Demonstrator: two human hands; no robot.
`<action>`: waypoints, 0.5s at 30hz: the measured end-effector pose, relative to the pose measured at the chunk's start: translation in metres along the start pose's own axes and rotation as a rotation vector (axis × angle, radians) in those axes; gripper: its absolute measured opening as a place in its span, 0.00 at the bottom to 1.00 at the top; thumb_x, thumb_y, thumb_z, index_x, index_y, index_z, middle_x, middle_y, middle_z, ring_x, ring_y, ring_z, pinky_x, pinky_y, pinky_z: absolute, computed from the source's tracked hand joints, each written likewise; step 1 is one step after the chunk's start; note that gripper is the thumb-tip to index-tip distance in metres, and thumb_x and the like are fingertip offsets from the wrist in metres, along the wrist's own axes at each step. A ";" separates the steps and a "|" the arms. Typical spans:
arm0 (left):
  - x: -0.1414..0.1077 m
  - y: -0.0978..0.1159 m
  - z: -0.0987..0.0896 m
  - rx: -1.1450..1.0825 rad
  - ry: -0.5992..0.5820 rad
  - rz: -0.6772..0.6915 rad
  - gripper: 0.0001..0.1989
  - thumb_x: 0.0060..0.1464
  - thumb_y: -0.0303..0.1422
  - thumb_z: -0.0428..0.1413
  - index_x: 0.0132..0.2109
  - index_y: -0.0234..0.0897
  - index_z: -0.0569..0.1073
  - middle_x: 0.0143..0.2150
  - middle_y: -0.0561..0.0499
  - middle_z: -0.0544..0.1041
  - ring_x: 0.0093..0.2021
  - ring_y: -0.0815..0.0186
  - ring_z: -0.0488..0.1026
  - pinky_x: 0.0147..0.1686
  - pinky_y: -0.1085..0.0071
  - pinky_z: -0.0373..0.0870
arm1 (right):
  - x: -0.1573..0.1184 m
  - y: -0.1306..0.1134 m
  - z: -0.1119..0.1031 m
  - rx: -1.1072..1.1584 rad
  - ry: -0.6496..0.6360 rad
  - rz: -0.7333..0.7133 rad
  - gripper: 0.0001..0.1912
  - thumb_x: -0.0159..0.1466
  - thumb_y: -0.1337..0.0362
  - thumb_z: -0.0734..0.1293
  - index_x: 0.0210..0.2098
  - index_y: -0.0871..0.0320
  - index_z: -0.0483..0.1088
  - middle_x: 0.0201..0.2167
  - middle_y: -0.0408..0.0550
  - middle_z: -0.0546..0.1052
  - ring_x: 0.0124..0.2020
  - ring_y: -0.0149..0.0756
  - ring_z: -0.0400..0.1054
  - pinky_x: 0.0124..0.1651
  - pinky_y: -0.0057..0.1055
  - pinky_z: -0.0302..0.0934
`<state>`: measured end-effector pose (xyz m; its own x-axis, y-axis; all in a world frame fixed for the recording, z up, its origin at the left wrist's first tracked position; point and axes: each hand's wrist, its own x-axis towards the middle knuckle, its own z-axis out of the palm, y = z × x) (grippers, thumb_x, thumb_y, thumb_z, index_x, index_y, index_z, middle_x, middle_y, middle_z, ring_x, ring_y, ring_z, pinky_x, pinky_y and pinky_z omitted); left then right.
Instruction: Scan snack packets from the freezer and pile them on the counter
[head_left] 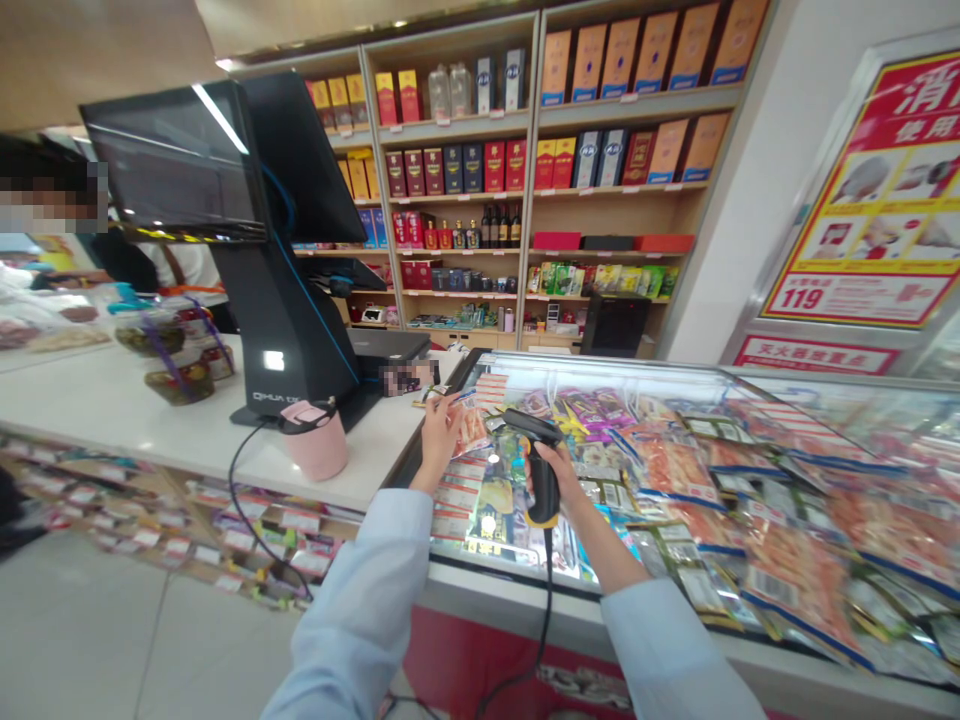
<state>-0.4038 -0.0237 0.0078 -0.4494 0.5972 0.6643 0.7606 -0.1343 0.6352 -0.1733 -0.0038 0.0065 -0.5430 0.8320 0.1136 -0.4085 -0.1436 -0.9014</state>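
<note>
My right hand (556, 474) is wrapped round the handle of a black and yellow barcode scanner (543, 492), whose head points left and whose cable hangs down in front of the counter. To its left, my left hand (439, 430) grips a clear snack packet (471, 428) with reddish contents by its left side. The packet is held over the glass-topped counter, close in front of the scanner head. Many similar snack packets (799, 575) lie piled on the glass to the right of my right hand.
A point-of-sale terminal (289, 330) stands on the white counter (375, 455) at left, with a pink cup (315, 440) and jars (176, 375) beside it. Shelves (465, 125) of boxed bottles line the back wall. Another person (172, 262) stands behind the screen.
</note>
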 end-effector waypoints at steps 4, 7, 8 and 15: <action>0.000 0.000 0.000 0.007 -0.011 -0.012 0.16 0.59 0.34 0.52 0.54 0.41 0.71 0.51 0.46 0.64 0.46 0.63 0.71 0.49 0.65 0.69 | 0.000 0.000 0.000 0.000 0.005 -0.002 0.20 0.51 0.47 0.72 0.28 0.59 0.71 0.18 0.43 0.74 0.13 0.29 0.65 0.13 0.24 0.61; 0.000 -0.002 0.002 0.009 -0.023 -0.011 0.16 0.59 0.34 0.52 0.54 0.42 0.71 0.52 0.46 0.64 0.47 0.63 0.71 0.50 0.65 0.69 | 0.001 0.001 -0.001 0.008 0.008 -0.013 0.20 0.51 0.47 0.72 0.28 0.60 0.71 0.17 0.43 0.74 0.12 0.30 0.65 0.13 0.24 0.61; -0.001 -0.003 0.003 0.003 -0.023 -0.013 0.16 0.59 0.35 0.51 0.54 0.43 0.71 0.52 0.46 0.64 0.47 0.63 0.71 0.50 0.64 0.69 | 0.001 0.001 -0.001 0.010 0.008 -0.017 0.20 0.51 0.48 0.72 0.28 0.60 0.71 0.17 0.43 0.74 0.12 0.30 0.65 0.13 0.24 0.61; -0.001 0.011 -0.010 -0.051 -0.023 -0.049 0.15 0.59 0.35 0.51 0.53 0.40 0.71 0.50 0.45 0.64 0.46 0.63 0.71 0.53 0.62 0.67 | -0.003 -0.013 0.004 0.074 0.080 -0.074 0.20 0.49 0.48 0.73 0.27 0.59 0.70 0.16 0.42 0.72 0.12 0.29 0.64 0.13 0.24 0.60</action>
<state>-0.3999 -0.0334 0.0180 -0.4741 0.6218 0.6234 0.7129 -0.1445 0.6862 -0.1691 -0.0067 0.0199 -0.4502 0.8814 0.1428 -0.5003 -0.1166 -0.8580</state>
